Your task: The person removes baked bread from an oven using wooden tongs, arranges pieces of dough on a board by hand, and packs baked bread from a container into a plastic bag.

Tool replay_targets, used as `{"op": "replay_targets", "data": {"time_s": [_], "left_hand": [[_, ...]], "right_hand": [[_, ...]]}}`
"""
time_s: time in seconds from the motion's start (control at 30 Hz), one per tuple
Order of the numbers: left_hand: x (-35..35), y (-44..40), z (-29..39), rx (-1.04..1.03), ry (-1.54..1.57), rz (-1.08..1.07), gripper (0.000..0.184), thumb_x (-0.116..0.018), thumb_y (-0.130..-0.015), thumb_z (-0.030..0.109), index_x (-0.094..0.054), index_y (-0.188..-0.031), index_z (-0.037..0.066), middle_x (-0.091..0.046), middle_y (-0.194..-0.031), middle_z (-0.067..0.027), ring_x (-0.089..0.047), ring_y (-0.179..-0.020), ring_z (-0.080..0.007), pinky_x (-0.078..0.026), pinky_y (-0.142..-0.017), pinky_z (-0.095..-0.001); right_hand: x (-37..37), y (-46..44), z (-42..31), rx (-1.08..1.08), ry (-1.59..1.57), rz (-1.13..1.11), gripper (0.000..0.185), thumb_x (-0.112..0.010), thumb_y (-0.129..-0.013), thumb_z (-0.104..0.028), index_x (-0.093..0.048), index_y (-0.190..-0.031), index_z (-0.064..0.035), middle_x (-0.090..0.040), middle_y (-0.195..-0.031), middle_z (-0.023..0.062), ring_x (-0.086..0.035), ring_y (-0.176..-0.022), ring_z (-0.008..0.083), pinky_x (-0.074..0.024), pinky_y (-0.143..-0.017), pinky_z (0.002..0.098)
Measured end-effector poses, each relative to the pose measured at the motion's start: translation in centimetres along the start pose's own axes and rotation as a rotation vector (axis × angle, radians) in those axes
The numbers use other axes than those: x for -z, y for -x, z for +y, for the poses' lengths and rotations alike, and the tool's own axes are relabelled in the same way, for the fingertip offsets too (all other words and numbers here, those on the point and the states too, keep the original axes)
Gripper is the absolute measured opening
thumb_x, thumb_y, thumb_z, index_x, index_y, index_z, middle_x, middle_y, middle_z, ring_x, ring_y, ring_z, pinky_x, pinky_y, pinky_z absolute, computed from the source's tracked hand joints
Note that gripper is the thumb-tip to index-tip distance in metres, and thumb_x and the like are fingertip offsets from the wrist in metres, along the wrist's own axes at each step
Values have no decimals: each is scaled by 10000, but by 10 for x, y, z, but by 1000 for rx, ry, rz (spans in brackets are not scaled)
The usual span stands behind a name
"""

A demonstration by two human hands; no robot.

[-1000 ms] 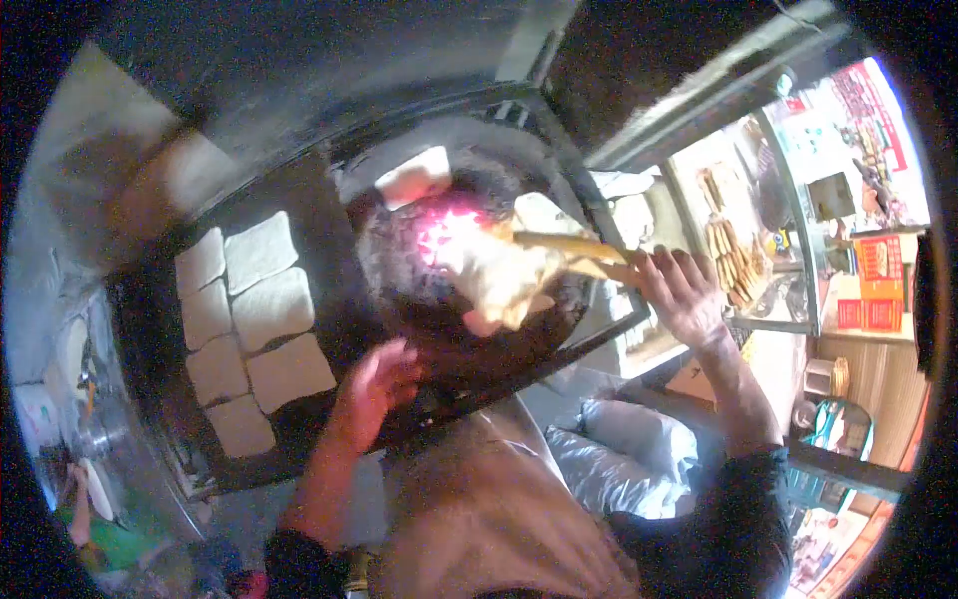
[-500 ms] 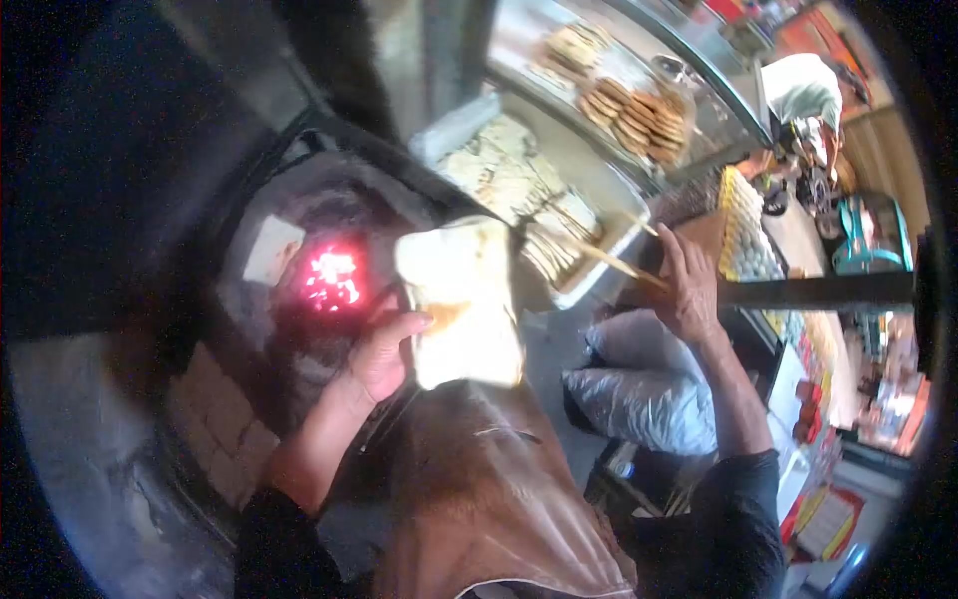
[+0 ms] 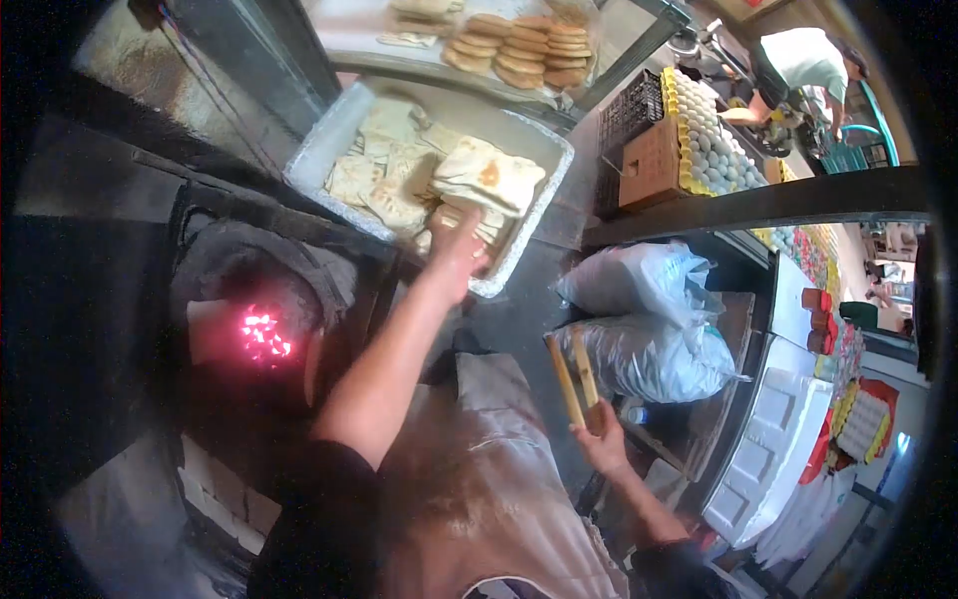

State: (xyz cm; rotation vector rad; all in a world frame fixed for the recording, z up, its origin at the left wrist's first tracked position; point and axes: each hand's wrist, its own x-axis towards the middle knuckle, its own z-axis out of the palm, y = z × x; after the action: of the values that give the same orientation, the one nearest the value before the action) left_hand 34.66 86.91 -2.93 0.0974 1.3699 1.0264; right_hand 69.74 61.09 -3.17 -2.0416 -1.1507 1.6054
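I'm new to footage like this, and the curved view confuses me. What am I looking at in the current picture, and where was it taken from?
There is no machine here: these are a person's two bare hands, filmed by a camera worn on that person's head. It looks forward and down, so their apron shows at the bottom.

The left hand reaches into a pale box, at the near edge of the flatbreads piled inside. Its fingers are partly hidden, so I can't tell whether it grips one.

The right hand holds wooden tongs, tips apart with nothing between them.

Glowing coals show below and left of the box; rounded breads sit beyond it.
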Motion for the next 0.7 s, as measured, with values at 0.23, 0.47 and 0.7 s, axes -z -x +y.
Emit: {"op": "replay_targets", "data": {"time_s": [0.23, 0.47, 0.7], "left_hand": [[131, 133, -160, -232, -289, -399, 255, -529, -1001, 221, -692, -1051, 32, -705, -1003, -43, -634, -867, -109, -506, -748, -256], [313, 294, -259, -421, -243, 110, 335, -525, -990, 324, -646, -877, 33, -693, -986, -126, -659, -969, -248, -506, -872, -379], [380, 409, -463, 27, -41, 761, 134, -539, -910, 142, -622, -979, 63, -663, -955, -67, -625, -882, -194, -509, -809, -360]], "right_hand": [[-48, -9, -79, 248, 32, -162, 779, -786, -818, -140, -371, -1460, 8, -583, -1297, 150, -576, -1178, 223, -477, -991, 349], [-169, -47, -273, 989, 699, -537, 789, -789, -803, -279, -418, -1449, -18, -605, -1196, 235, -626, -1064, 354, -512, -930, 438], [-440, -34, -417, 1775, 1700, -447, 576, -656, -850, -398, -567, -1339, -107, -671, -1052, 146, -660, -898, 306, -533, -783, 415]]}}
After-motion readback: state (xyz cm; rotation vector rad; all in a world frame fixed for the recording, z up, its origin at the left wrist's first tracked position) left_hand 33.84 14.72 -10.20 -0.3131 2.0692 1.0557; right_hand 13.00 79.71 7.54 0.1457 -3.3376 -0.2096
